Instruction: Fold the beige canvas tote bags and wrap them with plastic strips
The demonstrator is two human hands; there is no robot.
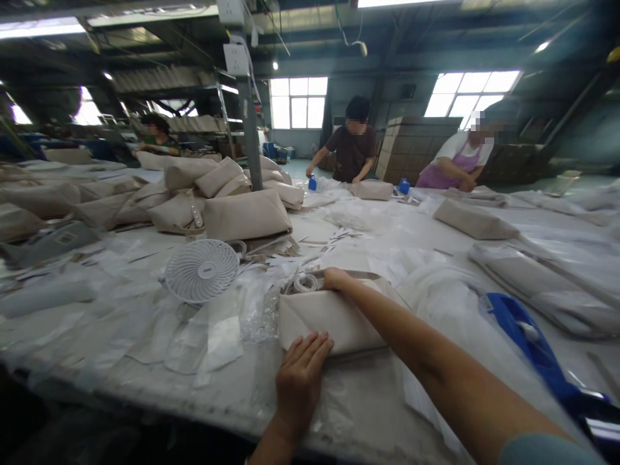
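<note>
A beige handbag (339, 316) lies on the worktable in front of me. My left hand (303, 368) rests on its near side, with the fingers stretched out flat against the material. Across the bag reaches my right arm, and my right hand (335, 279) is at the far upper edge, by the bag's strap (363, 275). The fingers of that hand are hidden, so I cannot tell whether they grip anything. A coiled white cord (305, 282) sits at the bag's far left corner, close to my right hand.
A white fan (202, 271) stands left, before piled beige bags (247, 214). Clear plastic sheets and paper scraps cover much of the worktable (368, 413). A blue tape dispenser (526, 339) is at right, near more bags (542, 284). Co-workers (352, 148) stand across the table.
</note>
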